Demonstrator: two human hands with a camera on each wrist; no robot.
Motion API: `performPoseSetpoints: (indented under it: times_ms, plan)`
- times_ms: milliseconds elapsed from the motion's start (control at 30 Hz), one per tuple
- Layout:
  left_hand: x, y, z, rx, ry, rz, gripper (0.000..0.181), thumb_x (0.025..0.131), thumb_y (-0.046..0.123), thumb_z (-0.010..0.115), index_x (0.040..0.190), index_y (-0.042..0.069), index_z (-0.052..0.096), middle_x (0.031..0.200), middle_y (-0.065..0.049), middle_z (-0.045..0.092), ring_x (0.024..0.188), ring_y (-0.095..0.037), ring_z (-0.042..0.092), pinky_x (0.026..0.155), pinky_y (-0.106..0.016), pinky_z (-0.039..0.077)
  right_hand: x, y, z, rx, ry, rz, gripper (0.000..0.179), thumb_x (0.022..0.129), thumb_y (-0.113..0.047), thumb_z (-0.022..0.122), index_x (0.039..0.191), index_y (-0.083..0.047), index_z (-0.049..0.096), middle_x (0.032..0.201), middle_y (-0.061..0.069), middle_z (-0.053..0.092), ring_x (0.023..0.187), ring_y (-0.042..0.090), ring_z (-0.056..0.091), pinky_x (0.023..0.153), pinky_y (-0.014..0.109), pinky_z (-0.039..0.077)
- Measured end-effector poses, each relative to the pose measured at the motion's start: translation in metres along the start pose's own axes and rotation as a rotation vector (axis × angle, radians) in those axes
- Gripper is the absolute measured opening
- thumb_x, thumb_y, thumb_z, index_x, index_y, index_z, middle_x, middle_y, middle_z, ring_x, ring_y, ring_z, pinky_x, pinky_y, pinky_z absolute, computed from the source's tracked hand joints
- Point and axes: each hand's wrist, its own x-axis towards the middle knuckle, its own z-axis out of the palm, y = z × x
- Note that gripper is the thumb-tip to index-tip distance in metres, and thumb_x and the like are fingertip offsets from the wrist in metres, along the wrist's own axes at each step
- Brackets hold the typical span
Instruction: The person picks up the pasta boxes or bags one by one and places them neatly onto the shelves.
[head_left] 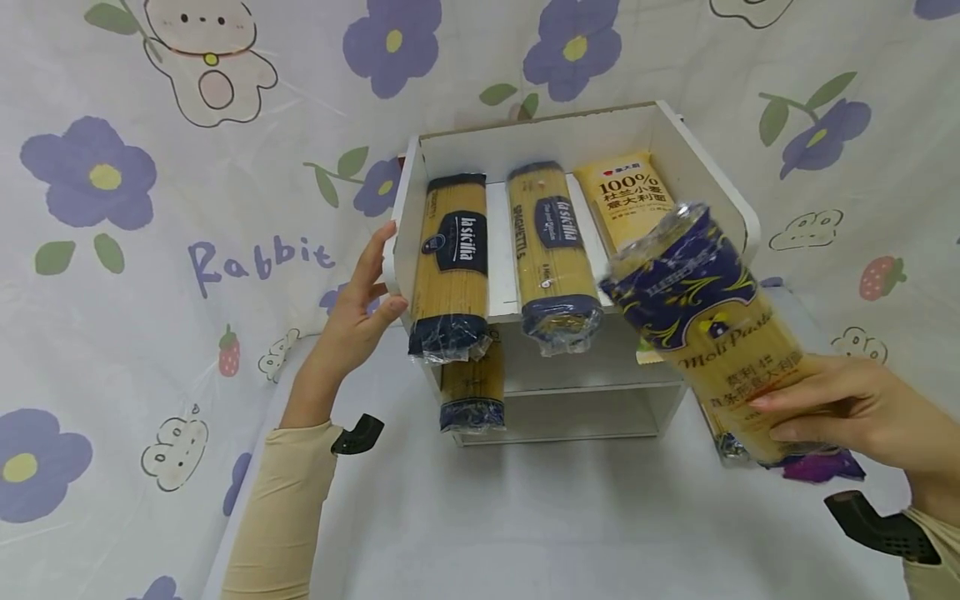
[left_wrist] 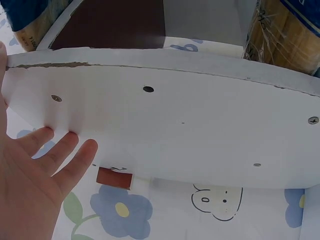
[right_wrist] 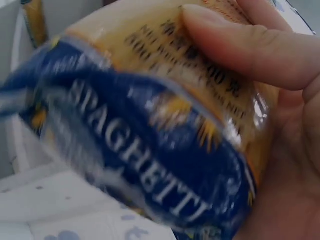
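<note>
My right hand grips a bag of spaghetti with a blue printed end, holding it tilted in front of the shelf's right side. Its "SPAGHETTI" end fills much of the right wrist view, the thumb lying across the film. My left hand rests on the left side wall of the white shelf; in the left wrist view its fingers are spread against the outer panel. On the top tier lie two La Sicilia spaghetti packs and a yellow pasta pack.
A further spaghetti pack juts from the middle tier at left. A purple packet lies on the white tabletop at right, partly behind the held bag. Flower-patterned cloth hangs behind the shelf.
</note>
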Motion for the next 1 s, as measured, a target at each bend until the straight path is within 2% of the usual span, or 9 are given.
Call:
performPoseSetpoints:
  times_ms: [100,233,333,433,533,700,833,1000]
  plan:
    - [0.000,0.000,0.000,0.001,-0.001,0.002,0.096,0.080,0.079,0.052,0.158,0.039,0.013,0.166,0.016,0.015,0.145,-0.033,0.039,0.108,-0.066,0.039,0.010,-0.003,0.008,-0.081,-0.070,-0.027,0.051,0.070,0.028,0.066,0.113,0.001,0.073,0.136,-0.004,0.063,0.117,0.003,0.060,0.087,0.017,0.054]
    - [0.000,0.001,0.000,0.000,-0.007,-0.004,0.096,0.080,0.079,0.052,0.158,0.040,0.013,0.166,0.015,0.015,0.142,-0.036,0.043,0.106,-0.066,0.042,0.026,-0.006,0.018,-0.182,-0.149,-0.072,0.052,0.071,0.023,0.068,0.113,-0.006,0.075,0.135,-0.009,0.062,0.120,-0.001,0.056,0.098,0.010,0.044]
    - [0.000,0.001,0.000,-0.004,-0.009,-0.008,0.096,0.079,0.079,0.052,0.158,0.040,0.013,0.166,0.014,0.017,0.138,-0.038,0.046,0.104,-0.067,0.043,0.037,-0.006,0.025,-0.222,-0.208,-0.064,0.049,0.074,0.016,0.071,0.113,-0.013,0.076,0.133,-0.012,0.063,0.120,-0.002,0.056,0.099,0.009,0.041]
    - [-0.001,0.001,0.000,-0.010,-0.009,-0.008,0.096,0.079,0.078,0.053,0.158,0.040,0.013,0.165,0.013,0.019,0.135,-0.039,0.048,0.102,-0.067,0.045,0.046,-0.003,0.033,-0.211,-0.270,-0.004,0.042,0.080,0.006,0.071,0.114,-0.017,0.076,0.133,-0.010,0.063,0.121,-0.003,0.055,0.098,0.011,0.043]
    - [-0.001,0.002,0.000,-0.019,-0.010,-0.004,0.096,0.080,0.078,0.053,0.158,0.039,0.013,0.165,0.011,0.022,0.133,-0.040,0.050,0.101,-0.067,0.045,0.053,0.004,0.042,-0.164,-0.332,0.100,0.035,0.086,-0.002,0.069,0.116,-0.019,0.075,0.133,-0.005,0.063,0.120,-0.004,0.054,0.096,0.013,0.046]
    - [-0.002,0.002,-0.001,-0.019,-0.008,0.002,0.096,0.080,0.077,0.053,0.158,0.038,0.014,0.165,0.010,0.022,0.134,-0.039,0.050,0.103,-0.067,0.044,0.065,0.022,0.057,-0.109,-0.422,0.231,0.034,0.087,-0.009,0.069,0.118,-0.022,0.075,0.135,0.008,0.063,0.120,-0.002,0.054,0.095,0.017,0.047]
    - [-0.002,0.002,-0.001,-0.014,-0.008,0.001,0.096,0.080,0.077,0.053,0.158,0.038,0.013,0.165,0.010,0.023,0.133,-0.039,0.051,0.102,-0.066,0.045,0.070,0.034,0.068,-0.092,-0.460,0.292,0.038,0.087,-0.007,0.069,0.119,-0.026,0.074,0.135,0.007,0.064,0.120,0.001,0.056,0.096,0.019,0.046]
    - [-0.001,0.003,-0.001,-0.012,-0.011,-0.014,0.096,0.079,0.078,0.053,0.157,0.039,0.013,0.164,0.006,0.027,0.130,-0.041,0.053,0.098,-0.066,0.048,0.071,0.048,0.076,-0.035,-0.478,0.278,0.040,0.087,-0.004,0.067,0.122,-0.023,0.072,0.130,0.003,0.068,0.117,-0.001,0.057,0.092,0.021,0.049]
